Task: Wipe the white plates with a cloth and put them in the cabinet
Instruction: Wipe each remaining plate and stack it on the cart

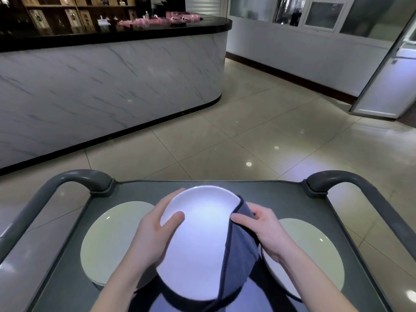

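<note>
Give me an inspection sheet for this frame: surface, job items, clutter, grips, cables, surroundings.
Surface: grey cart top, with a raised cart handle at each far corner.
Job's things: held plate, white, lifted above the cart; blue-grey cloth draped over its right edge; left plate stack and right plate lie on the cart.
Clutter: nothing seen.
Grips: left grip holds the held plate's left rim, thumb on its face; right grip pinches the cloth onto the right rim.
Cables: nothing seen.
Surroundings: marble-fronted counter carrying pink items; tiled floor; the cabinet cannot be made out.
</note>
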A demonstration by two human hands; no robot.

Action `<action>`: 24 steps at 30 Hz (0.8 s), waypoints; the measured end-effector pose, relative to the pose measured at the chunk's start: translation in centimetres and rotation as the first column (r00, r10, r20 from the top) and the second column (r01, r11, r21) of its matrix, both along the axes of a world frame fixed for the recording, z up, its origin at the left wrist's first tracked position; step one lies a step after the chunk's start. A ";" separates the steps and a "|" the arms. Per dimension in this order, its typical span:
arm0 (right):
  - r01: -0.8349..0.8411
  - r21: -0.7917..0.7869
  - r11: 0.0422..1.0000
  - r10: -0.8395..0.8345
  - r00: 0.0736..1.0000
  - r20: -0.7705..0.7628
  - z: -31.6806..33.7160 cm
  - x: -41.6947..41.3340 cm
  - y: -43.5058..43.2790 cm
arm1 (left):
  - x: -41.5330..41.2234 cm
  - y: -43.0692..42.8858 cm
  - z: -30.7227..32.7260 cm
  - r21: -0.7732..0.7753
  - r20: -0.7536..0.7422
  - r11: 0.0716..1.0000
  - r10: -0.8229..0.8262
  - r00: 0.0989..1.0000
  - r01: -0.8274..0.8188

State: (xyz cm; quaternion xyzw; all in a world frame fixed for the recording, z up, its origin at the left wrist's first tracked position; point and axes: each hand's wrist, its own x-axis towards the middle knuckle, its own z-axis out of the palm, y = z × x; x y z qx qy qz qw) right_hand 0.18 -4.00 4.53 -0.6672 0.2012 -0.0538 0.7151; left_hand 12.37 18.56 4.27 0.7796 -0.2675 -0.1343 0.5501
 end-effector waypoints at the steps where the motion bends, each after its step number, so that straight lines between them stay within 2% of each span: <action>1: -0.066 -0.115 0.991 0.066 0.998 -0.007 0.7 0.4 -0.2 | 0.2 -0.3 0.3 0.062 0.037 0.995 -0.080 0.996 0.077; 3: -0.210 -0.334 0.919 0.199 0.978 -0.067 1.9 1.4 -0.1 | 0.2 -0.9 0.7 0.169 0.075 0.968 -0.199 0.977 0.184; 4: -0.253 -0.386 0.887 0.237 0.967 -0.090 2.2 1.8 0.1 | 0.2 -1.1 0.8 0.187 0.075 0.963 -0.209 0.975 0.192; 6: -0.243 -0.400 0.883 0.232 0.970 -0.076 2.4 2.2 0.3 | 0.2 -1.2 1.0 0.159 0.051 0.977 -0.148 0.988 0.138; 8: -0.146 -0.376 0.915 0.153 0.988 -0.012 2.2 2.0 0.2 | 0.1 -1.0 0.8 0.060 0.022 0.997 -0.040 0.999 0.039; 10: 0.049 -0.230 0.972 -0.035 0.997 0.063 1.6 1.7 0.2 | -0.1 -0.6 -0.1 -0.086 -0.075 0.990 0.102 0.992 -0.109; 12: 0.244 0.085 0.966 -0.250 0.966 0.072 0.6 1.3 0.6 | -0.5 -0.7 -1.1 -0.162 -0.212 0.951 0.227 0.951 -0.263; 14: 0.309 0.315 0.897 -0.335 0.942 0.028 -0.6 0.8 1.5 | -1.3 -1.1 -1.9 -0.179 -0.281 0.930 0.265 0.922 -0.321; 17: 0.307 0.401 0.863 -0.338 0.941 0.008 -1.6 0.2 2.6 | -1.9 -1.5 -1.6 -0.170 -0.248 0.924 0.297 0.922 -0.343; 20: 0.283 0.290 0.914 -0.301 0.954 0.019 -1.0 0.3 2.2 | -1.5 -0.8 -1.1 -0.118 -0.152 0.941 0.299 0.942 -0.318; 22: 0.201 0.107 0.974 -0.207 0.977 0.045 0.1 0.7 1.2 | -1.0 -0.4 -0.4 -0.088 -0.090 0.967 0.231 0.969 -0.239; 24: 0.086 -0.120 0.989 -0.078 0.995 0.064 1.6 1.4 0.3 | -0.7 -0.2 0.5 -0.052 -0.013 0.990 0.132 0.991 -0.132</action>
